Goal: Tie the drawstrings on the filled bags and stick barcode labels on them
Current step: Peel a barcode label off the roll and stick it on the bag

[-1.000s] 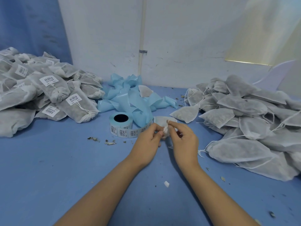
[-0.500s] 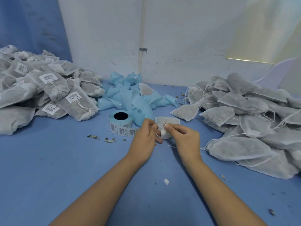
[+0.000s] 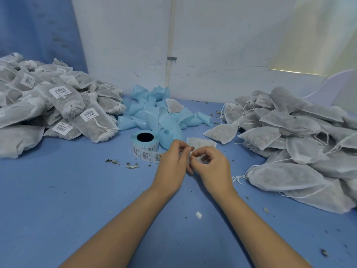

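A small white filled bag (image 3: pixel 201 144) lies on the blue table (image 3: pixel 77 190), its far end showing beyond my hands. My left hand (image 3: pixel 172 163) and my right hand (image 3: pixel 212 167) meet over its near end, and the fingertips of both pinch its thin white drawstring (image 3: pixel 190 153). The bag's gathered mouth is mostly hidden behind my fingers. A roll of barcode labels (image 3: pixel 145 147) stands just left of my left hand. Untied bags (image 3: pixel 289 144) are piled on the right. Tied, labelled bags (image 3: pixel 58 109) are piled on the left.
A heap of light-blue label backing strip (image 3: pixel 154 115) lies behind the roll, against the white wall (image 3: pixel 212 45). Dried leaf crumbs (image 3: pixel 123 164) and a small white scrap (image 3: pixel 198 215) are scattered on the table.
My hands have drawn closer together over the bag's mouth, and the fingertips have shifted along the drawstring. The bag stays in the same spot.
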The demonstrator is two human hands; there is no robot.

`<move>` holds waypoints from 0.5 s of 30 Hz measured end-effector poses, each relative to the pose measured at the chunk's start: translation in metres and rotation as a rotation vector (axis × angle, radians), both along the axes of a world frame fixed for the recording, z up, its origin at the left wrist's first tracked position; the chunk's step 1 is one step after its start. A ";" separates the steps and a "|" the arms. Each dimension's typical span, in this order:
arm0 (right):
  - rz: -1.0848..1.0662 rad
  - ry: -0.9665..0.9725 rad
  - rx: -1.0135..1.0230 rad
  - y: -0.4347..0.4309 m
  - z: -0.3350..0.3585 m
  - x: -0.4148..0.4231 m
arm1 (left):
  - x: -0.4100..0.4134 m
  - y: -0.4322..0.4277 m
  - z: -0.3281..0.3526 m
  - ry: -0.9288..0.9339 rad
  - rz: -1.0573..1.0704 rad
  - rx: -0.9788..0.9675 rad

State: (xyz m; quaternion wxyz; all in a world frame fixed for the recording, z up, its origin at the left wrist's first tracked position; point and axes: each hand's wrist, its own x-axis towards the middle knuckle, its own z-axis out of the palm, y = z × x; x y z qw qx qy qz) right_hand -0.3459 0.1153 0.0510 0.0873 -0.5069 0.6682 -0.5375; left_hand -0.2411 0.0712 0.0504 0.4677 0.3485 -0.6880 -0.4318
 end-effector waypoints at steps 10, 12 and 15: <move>0.125 -0.449 -0.002 0.000 0.007 0.001 | -0.001 -0.009 0.000 0.290 -0.202 0.206; 0.214 -0.598 0.027 0.001 0.009 0.000 | -0.001 -0.011 -0.001 0.260 -0.179 0.170; 0.264 -0.745 0.025 0.003 0.013 -0.002 | 0.000 -0.012 -0.001 0.226 -0.169 0.130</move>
